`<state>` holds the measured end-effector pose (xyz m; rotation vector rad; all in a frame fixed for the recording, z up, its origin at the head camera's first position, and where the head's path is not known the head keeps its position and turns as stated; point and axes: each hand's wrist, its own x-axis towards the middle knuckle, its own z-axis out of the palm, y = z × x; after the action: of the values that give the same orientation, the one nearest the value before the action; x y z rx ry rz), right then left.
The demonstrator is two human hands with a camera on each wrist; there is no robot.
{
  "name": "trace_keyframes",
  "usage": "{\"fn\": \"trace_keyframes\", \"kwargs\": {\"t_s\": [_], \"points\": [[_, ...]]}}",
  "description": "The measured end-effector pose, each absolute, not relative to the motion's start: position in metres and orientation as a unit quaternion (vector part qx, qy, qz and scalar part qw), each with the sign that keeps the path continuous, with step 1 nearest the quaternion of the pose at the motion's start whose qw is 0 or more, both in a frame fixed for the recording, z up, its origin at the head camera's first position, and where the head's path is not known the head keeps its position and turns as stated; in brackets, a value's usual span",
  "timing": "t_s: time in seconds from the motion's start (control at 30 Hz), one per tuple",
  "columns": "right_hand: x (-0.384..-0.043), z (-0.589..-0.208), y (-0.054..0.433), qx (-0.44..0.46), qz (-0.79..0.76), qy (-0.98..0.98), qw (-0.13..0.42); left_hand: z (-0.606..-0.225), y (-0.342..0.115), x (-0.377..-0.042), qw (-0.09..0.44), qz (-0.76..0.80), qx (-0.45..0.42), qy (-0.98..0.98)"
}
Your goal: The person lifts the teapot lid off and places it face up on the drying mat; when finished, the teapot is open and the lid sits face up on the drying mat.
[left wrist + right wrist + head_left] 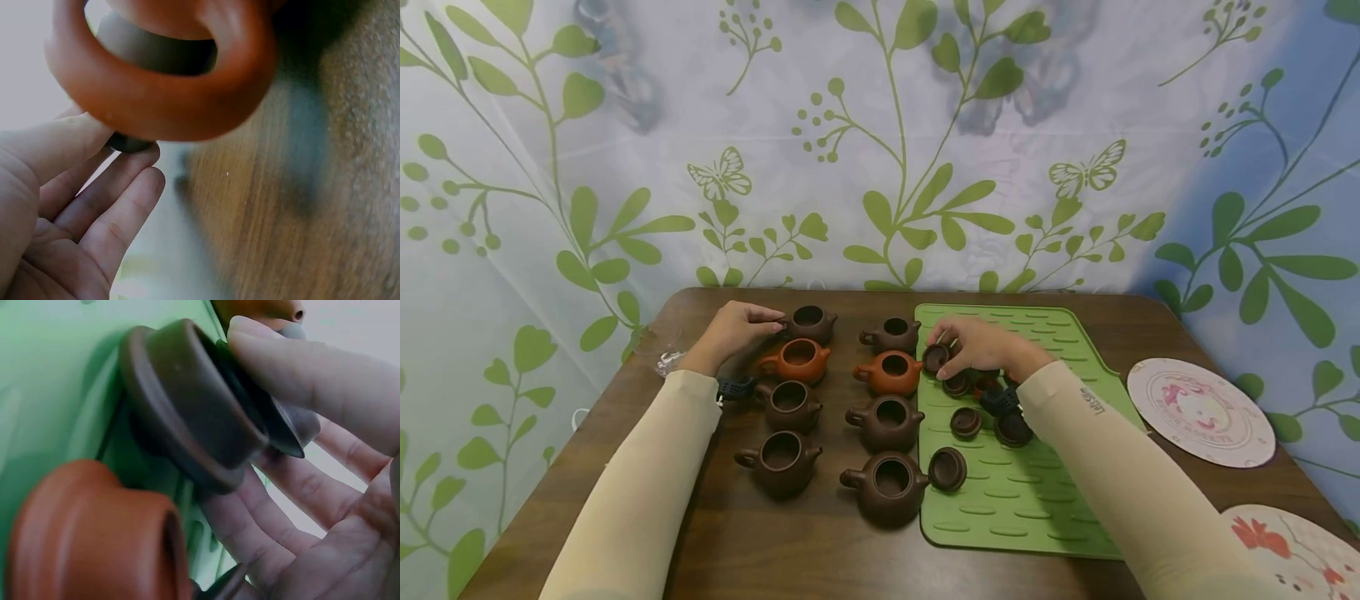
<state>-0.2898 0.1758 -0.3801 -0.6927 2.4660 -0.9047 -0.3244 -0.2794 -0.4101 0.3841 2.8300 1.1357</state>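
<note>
At the back left, my left hand (735,331) pinches the handle of a dark brown lidless teapot (808,319). In the left wrist view, an orange teapot's handle (169,109) partly hides that grip; thumb and fingertips meet at the dark handle end (130,144). Over the green mat, my right hand (985,343) holds a dark brown lid (936,358) between thumb and fingers. Close by the right fingers, the right wrist view shows another dark lid (194,406) and an orange lid (100,531). Two orange teapots (802,361) (889,372) stand second from the back.
Several dark open teapots (891,489) stand in two columns, spouts pointing right. More lids (947,469) lie on the green mat (1022,525). Two round printed placemats (1201,412) (1292,546) lie at the right. A patterned cloth (880,150) hangs behind the table (647,467).
</note>
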Motion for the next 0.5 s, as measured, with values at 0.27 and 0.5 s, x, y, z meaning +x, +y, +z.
{"fn": "trace_keyframes", "kwargs": {"t_s": [0.27,0.5], "points": [[-0.2908,-0.3851,0.1763,-0.245,-0.337,0.883,0.215,-0.4098,-0.2765,-0.3235,0.036,0.37,0.125,0.92],[-0.2894,-0.3777,0.1775,-0.232,-0.341,0.882,0.229,-0.4078,-0.2761,-0.3232,0.038,0.366,0.126,0.921]]}}
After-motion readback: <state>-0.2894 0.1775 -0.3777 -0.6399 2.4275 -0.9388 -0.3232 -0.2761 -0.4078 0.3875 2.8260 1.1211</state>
